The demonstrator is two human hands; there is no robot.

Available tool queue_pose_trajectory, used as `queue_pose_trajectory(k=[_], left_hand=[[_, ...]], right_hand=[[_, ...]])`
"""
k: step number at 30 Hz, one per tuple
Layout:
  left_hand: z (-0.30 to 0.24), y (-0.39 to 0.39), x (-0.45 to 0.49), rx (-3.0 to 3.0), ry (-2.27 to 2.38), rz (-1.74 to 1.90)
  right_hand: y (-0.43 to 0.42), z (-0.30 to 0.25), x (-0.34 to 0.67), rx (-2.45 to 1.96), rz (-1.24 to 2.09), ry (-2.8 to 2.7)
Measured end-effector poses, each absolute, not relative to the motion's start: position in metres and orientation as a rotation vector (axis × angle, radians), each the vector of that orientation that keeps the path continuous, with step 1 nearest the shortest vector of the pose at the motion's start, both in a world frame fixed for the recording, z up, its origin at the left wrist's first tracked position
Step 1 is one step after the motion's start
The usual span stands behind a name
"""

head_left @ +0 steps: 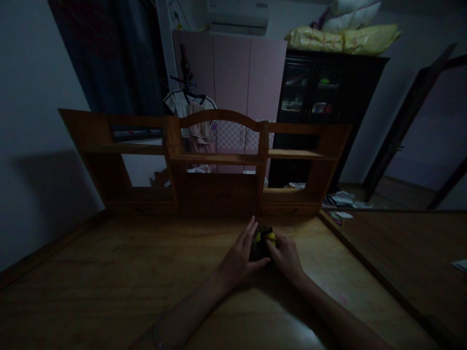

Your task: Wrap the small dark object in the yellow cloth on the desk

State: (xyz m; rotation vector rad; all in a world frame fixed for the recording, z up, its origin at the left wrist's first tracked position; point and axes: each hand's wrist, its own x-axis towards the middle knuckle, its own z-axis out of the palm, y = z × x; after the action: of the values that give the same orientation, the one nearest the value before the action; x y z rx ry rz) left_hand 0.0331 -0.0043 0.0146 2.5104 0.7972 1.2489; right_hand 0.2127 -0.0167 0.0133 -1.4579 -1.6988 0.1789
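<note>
A small, dark, rounded object [258, 250] rests on the wooden desktop [146, 272] between my hands; the dim light hides what kind it is. My left hand [239, 253] is cupped against its left side, fingers stretched along it and thumb across the front. At its upper right, my right hand [288, 255] is closed, with thumb and fingers pinching a yellow piece [270, 236] that looks soft. Part of this yellow piece and the object's right side are hidden behind the right hand.
A wooden shelf unit [217, 158] with small drawers stands along the desk's back edge. To the right runs a raised wooden edge [365, 260], with a brown surface beyond. Behind are pink wardrobe doors [231, 73], a black cabinet [350, 97] and hanging clothes [199, 116].
</note>
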Motion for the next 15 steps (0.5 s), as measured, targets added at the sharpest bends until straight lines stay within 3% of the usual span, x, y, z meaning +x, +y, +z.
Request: queue_pose_trajectory(k=[15], left_hand=[[-0.002, 0.009, 0.031, 2.570, 0.896, 1.333]], right_hand=[[-0.020, 0.012, 0.206, -1.389, 0.298, -1.759]])
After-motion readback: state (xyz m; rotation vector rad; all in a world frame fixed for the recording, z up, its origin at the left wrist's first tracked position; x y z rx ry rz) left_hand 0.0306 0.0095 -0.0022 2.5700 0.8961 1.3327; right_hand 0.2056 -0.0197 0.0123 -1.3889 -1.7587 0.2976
